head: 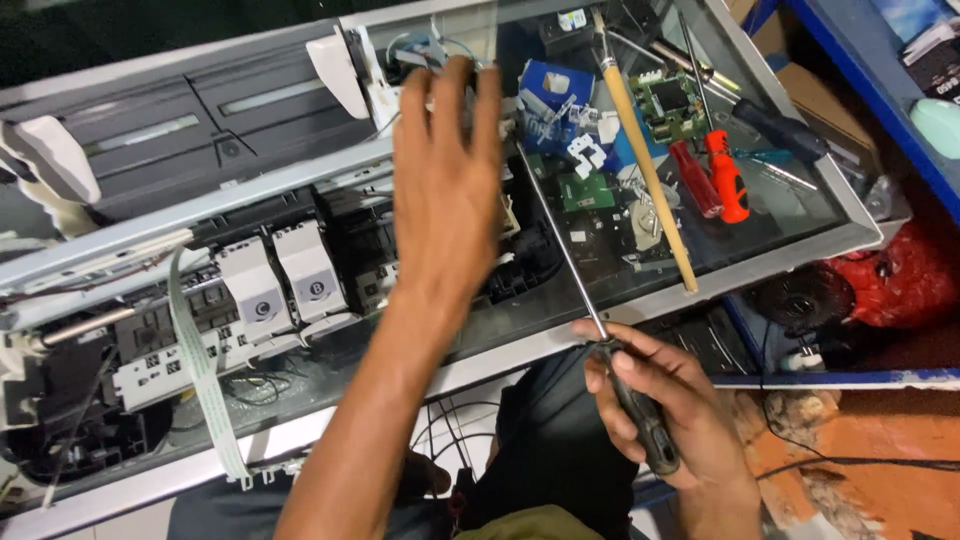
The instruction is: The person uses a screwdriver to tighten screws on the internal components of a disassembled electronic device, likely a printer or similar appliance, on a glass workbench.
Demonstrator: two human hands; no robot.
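Left hand (445, 190) is laid flat on the open printer (250, 270), fingers spread, looks like it's bracing the guts so nothing shifts. Right hand (660, 400) has its fingers wrapped tight around a long screwdriver (575, 270), shaft running up past the left fingers into the carriage. Brush (645, 165) and red drivers (715, 180) are parked on the scanner glass just beyond, within easy grab

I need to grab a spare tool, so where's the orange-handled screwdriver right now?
In the head view it lies at the upper right, on the glass tray, the orange-handled screwdriver beside a dark red handle and right of the long wooden brush.
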